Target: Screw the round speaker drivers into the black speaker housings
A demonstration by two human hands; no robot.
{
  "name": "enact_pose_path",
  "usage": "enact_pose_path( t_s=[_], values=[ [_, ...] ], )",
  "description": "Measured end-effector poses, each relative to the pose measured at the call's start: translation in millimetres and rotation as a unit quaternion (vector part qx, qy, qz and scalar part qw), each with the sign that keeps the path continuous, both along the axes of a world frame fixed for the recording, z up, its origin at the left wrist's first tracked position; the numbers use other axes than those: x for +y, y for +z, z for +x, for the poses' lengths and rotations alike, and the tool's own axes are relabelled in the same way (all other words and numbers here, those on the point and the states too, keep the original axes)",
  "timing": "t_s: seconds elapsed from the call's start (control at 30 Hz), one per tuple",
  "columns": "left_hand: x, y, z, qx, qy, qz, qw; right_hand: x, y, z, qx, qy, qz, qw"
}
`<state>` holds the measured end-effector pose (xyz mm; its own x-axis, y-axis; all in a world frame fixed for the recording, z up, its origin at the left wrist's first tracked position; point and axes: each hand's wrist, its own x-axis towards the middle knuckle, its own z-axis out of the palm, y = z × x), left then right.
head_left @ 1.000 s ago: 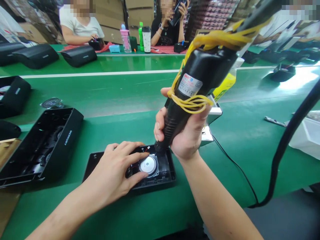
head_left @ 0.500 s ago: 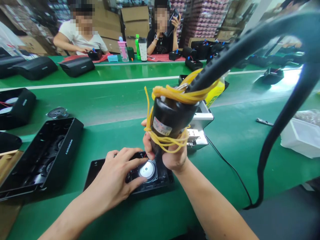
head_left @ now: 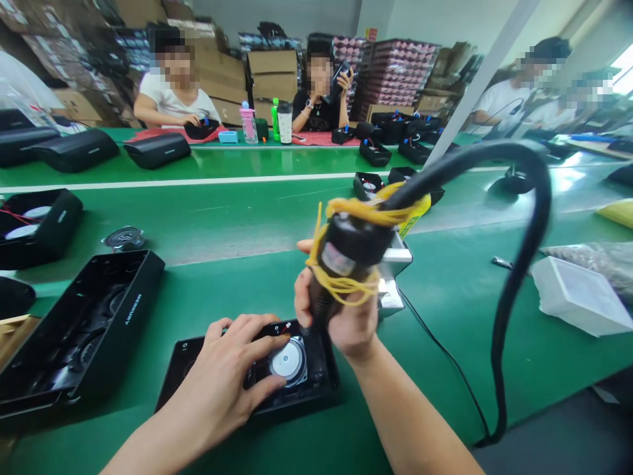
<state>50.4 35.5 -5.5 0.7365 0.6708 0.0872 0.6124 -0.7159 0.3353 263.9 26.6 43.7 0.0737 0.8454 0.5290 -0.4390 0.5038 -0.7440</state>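
The silver-backed speaker [head_left: 287, 361] is already seated in the open black housing [head_left: 309, 402] on the desk [head_left: 445, 277]; whether it is fastened cannot be told. It is touched at its edge by the thumb and index finger of the left hand [head_left: 227, 363]. By the right hand [head_left: 359, 323] a black power tool [head_left: 359, 237] is grasped, pointed down beside the speaker, its tip hidden. The housing is not yet closed. Leftward, another open housing [head_left: 136, 307] is seen without silver-backed speakers; beyond it, a loose speaker [head_left: 123, 239] is left unfitted.

Before you, a green bench [head_left: 459, 297] with a black case [head_left: 316, 382] near, larger black housing [head_left: 116, 330] left, white tub [head_left: 578, 297] right.
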Motion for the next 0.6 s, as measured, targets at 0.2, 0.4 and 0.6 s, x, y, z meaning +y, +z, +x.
enact_pose_path(
  t_s=[0.2,0.4,0.6],
  values=[
    [-4,-3.1,-11,-0.030,0.002,0.023,0.999,-20,55.0,56,-0.028,-0.209,0.097,0.973],
    [-17,-3.6,-34,-0.075,0.001,0.078,0.994,-12,58.0,80,-0.056,-0.341,0.060,0.937],
    [-18,-13.0,-49,-0.040,-0.043,0.113,0.992,-8,44.6,79,-0.072,-0.316,0.041,0.945]
  ],
)
